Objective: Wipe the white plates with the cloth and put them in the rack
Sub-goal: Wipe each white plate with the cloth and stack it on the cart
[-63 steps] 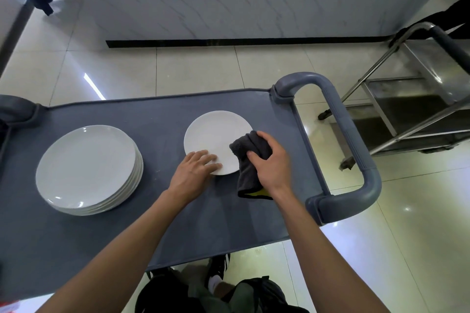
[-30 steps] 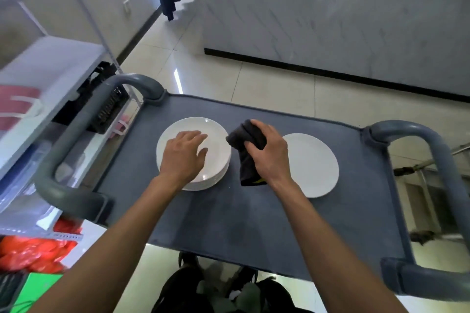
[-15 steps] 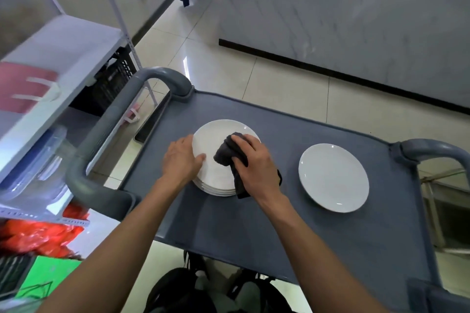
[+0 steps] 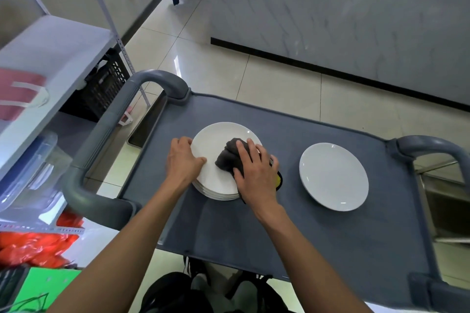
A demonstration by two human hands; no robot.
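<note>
Grey cart top, both forearms reaching in over its near edge.

Left hand: at the left rim of the stack of plates, thumb lying on the top plate's face, fingers curled round the edge. It holds the rim and steadies the pile.

Right hand: on top of a bunched dark cloth, fingers spread and bent over it, pressing it down onto the top plate. The cloth sits right of the plate's centre, just beyond the left thumb. A bit of it hangs past the stack's right edge under the palm, with a yellow patch showing there.

Single plate: flat on the cart to the right of the right hand, well apart from the stack, untouched.

Cart handles: one grey loop left of the left hand, another far to the right.

Shelving unit stands left of the cart, blurred.
</note>
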